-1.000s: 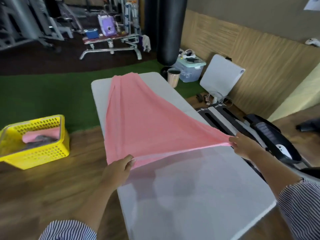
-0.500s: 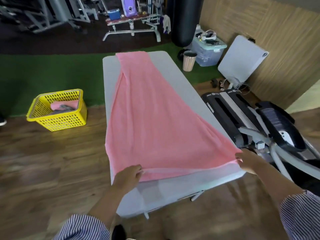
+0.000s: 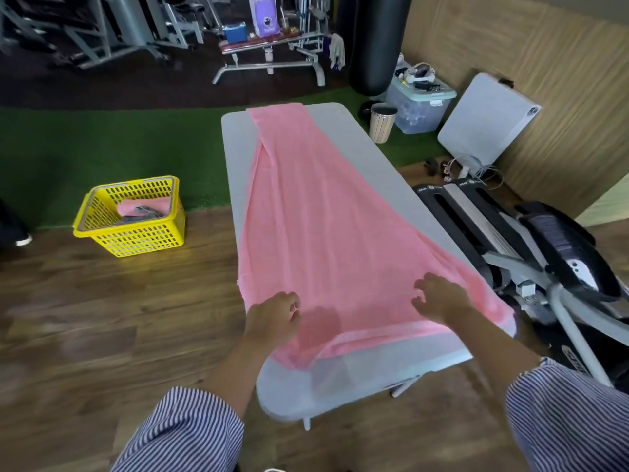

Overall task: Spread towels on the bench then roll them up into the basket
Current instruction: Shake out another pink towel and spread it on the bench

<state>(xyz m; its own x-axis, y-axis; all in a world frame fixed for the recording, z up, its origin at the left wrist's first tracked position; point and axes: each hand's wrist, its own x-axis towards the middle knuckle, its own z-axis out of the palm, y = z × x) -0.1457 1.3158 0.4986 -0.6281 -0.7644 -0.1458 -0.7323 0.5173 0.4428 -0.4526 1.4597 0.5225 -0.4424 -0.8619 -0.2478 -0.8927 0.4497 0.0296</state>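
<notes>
A long pink towel (image 3: 316, 212) lies spread lengthwise on the grey bench (image 3: 384, 161), narrow at the far end and wide near me. My left hand (image 3: 274, 318) rests on the towel's near left part with fingers loosely curled, holding nothing. My right hand (image 3: 439, 296) hovers over or touches the towel's near right part with fingers spread. The towel's right near corner reaches the bench edge. A yellow perforated basket (image 3: 136, 233) stands on the floor to the left, with a pink and a grey towel inside.
An exercise machine (image 3: 531, 253) stands close along the bench's right side. Beyond the bench are a small bin (image 3: 382, 121), a clear plastic storage box (image 3: 420, 103), a black punching bag (image 3: 376, 39) and a white folded table (image 3: 485, 120) against the wall. Someone's shoe (image 3: 20, 238) is at far left.
Both hands have let go of the towel's near corners and moved inward onto its surface. The towel now lies flat on the bench.
</notes>
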